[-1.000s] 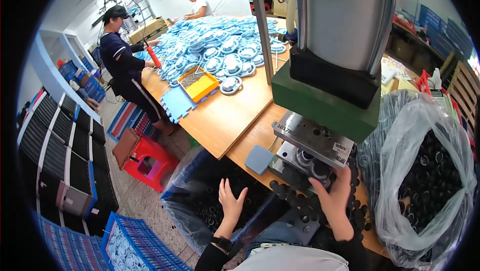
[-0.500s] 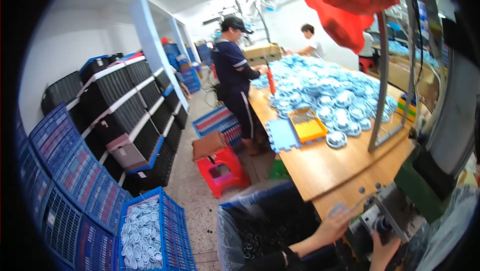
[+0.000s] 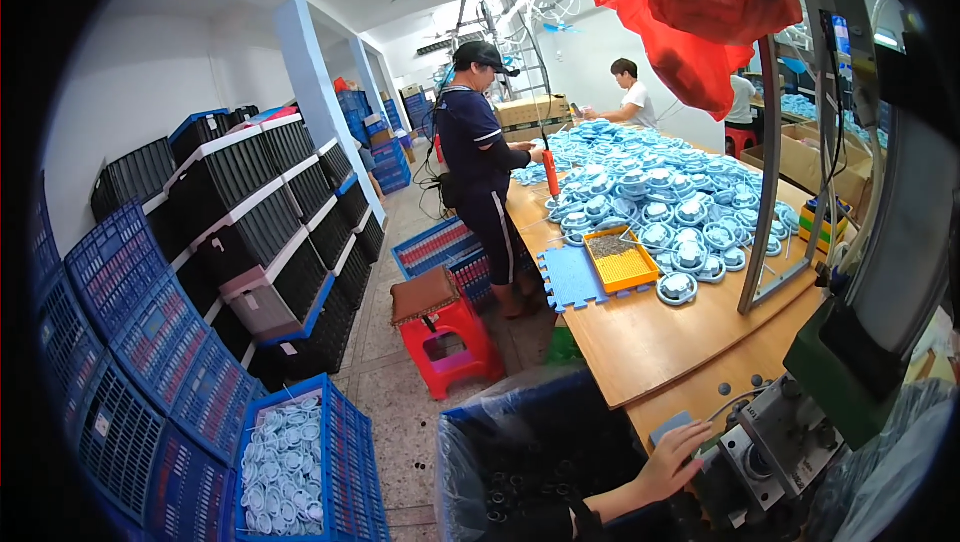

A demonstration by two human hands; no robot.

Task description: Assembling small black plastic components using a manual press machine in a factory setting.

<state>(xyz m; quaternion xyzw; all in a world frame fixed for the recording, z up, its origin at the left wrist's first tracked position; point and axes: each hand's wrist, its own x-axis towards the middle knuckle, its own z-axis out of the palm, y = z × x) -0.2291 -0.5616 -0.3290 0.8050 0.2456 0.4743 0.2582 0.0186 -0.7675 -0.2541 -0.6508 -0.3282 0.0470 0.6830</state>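
Observation:
My left hand (image 3: 672, 464) reaches in from the lower edge, above the lined bin and beside the metal press fixture (image 3: 778, 447). Its fingers stretch toward the fixture, somewhat apart, and I see nothing held in them. Just behind the fingers, at the table's near edge, lies a flat blue-grey piece (image 3: 668, 426); whether the hand touches it I cannot tell. The fixture has a light metal plate with a round dark seat, below the green machine body (image 3: 838, 374). My right hand is out of view.
A plastic-lined bin (image 3: 462, 472) with dark rings stands below. Blue crates (image 3: 360, 462), one holding pale round parts, and a red stool (image 3: 450, 352) are left. The wooden table (image 3: 640, 352) bears heaped light-blue round parts (image 3: 690, 212) and a yellow tray (image 3: 628, 270). Co-workers stand farther off.
My right hand has left the press fixture and gone out of view. My left hand has shifted slightly down. The whole view has tilted a little.

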